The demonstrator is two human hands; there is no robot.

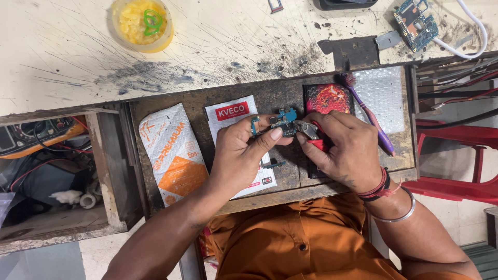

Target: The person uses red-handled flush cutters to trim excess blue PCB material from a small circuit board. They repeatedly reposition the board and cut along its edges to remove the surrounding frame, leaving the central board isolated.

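The left hand pinches a small blue-green printed circuit board between thumb and fingers, the thumb pressed flat on its near edge. The right hand is closed around red-handled metal pliers, whose narrow jaws meet the board's right end; whether they bite a part or only touch it is too small to tell.

The board is held just above a worn wooden drawer tray, its long axis running left to right, tilted slightly, the component side facing up. As a judgement, the work on the board is midway: it is already out of any casing, and the pliers are still engaged on it, with nothing yet set aside.

Left of the board lie a white sachet with a red label and, farther left, a white-and-orange packet. Just right of the board rests a purple toothbrush across a sheet of bubble wrap. Well beyond the board, on the scratched tabletop, stand a yellow plastic tub and a second circuit board.
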